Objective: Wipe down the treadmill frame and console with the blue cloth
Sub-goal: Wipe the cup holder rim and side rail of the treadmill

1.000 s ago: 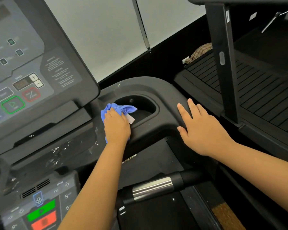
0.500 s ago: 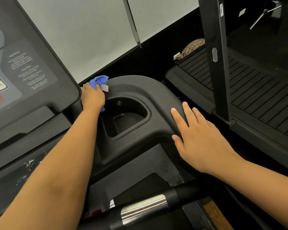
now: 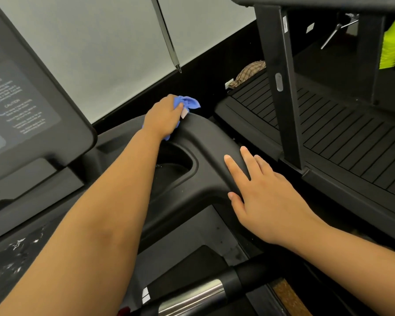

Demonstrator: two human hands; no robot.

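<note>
While the left hand (image 3: 163, 118) keeps a closed grip on the bunched blue cloth (image 3: 188, 103), it presses the cloth against the far edge of the treadmill's black side tray (image 3: 205, 137), just beyond the cup recess (image 3: 173, 165). Right hand (image 3: 263, 197) lies flat and open, fingers spread, on the tray's near-right corner. Console (image 3: 32, 106) at left; handlebar (image 3: 192, 297) w/ chrome sleeve at bottom.

The left hand (image 3: 163, 118) covers most of the blue cloth (image 3: 189, 102). Beside it, the console (image 3: 32, 106) runs off the left edge, its caution text too blurred, probably, to read.
</note>
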